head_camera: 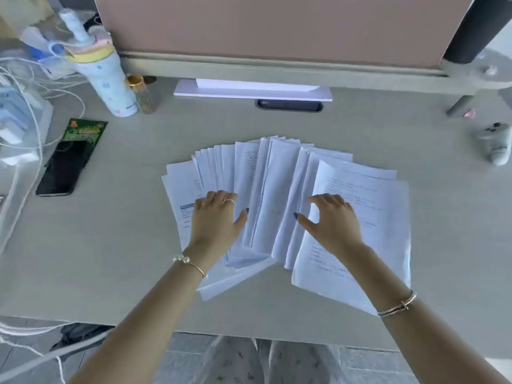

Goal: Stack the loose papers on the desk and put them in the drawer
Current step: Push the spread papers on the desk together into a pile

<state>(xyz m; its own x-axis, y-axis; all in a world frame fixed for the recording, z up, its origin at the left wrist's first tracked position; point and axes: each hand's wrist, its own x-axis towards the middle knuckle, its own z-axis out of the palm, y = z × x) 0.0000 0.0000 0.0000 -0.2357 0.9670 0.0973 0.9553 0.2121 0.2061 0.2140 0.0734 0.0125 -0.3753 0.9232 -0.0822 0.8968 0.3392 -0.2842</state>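
Note:
Several white printed papers [277,189] lie fanned out in an overlapping spread across the middle of the pale desk [110,245]. My left hand [217,217] rests palm down on the left part of the fan, fingers apart, thumb pointing right. My right hand [332,220] rests palm down on the right part, fingers spread and slightly curled, thumb pointing left. Neither hand grips a sheet. No drawer is in view.
A black phone [62,170] and a green packet [84,130] lie at the left. A pale tumbler [108,79] and small gold-capped jar [142,95] stand back left beside cables. A monitor base [252,91] sits behind the papers, a small figurine [496,145] at the far right.

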